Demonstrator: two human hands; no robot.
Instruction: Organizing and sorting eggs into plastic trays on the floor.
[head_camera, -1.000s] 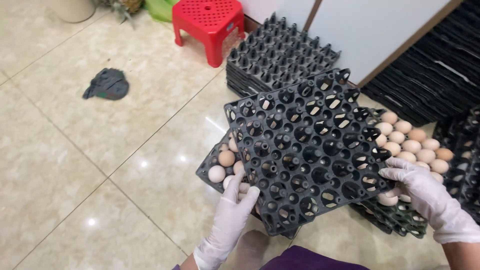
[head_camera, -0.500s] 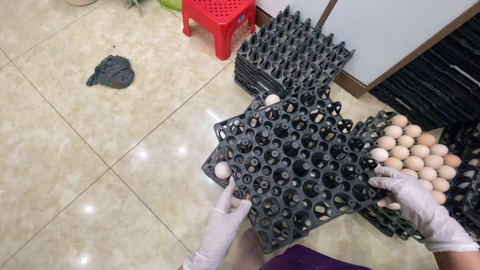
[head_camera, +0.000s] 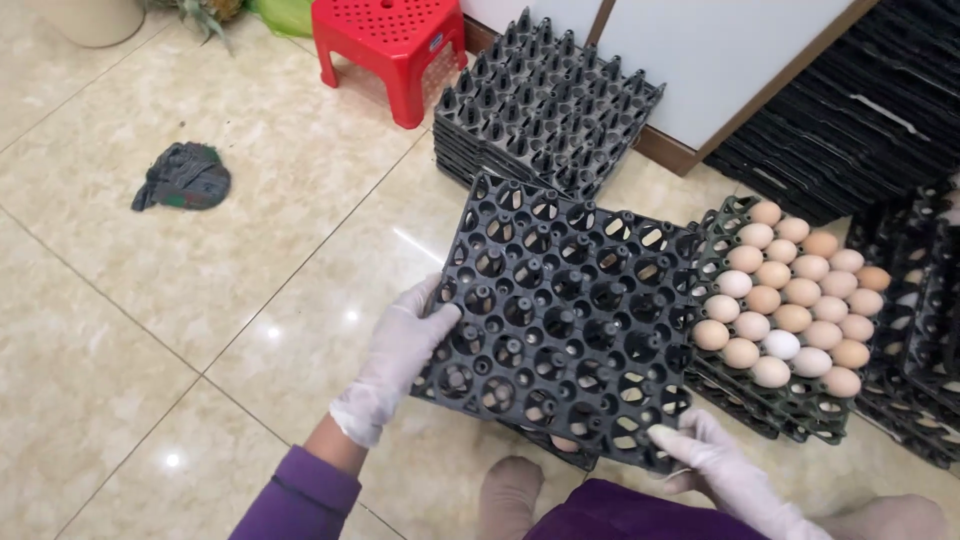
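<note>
Tray: a black plastic egg tray (head_camera: 560, 320), held face-down in the middle of the frame, its hollow cups showing from beneath.
Tray direction: it sits skewed like a diamond, one corner aimed at the upper left, the opposite corner at the lower right; nearly square, so no clear long axis.
Left hand (head_camera: 395, 362): white glove, purple sleeve, coming up from the lower left, fingers curled round the tray's left edge.
Right hand (head_camera: 715, 462): white glove, at the bottom right, fingers closed on the tray's lower corner.
Beneath: another tray edge peeks out under it, contents unclear.
Nearby: a full tray of eggs (head_camera: 790, 300) just right; stacked empty trays (head_camera: 545, 100) above; red stool (head_camera: 390, 40) at the top.
</note>
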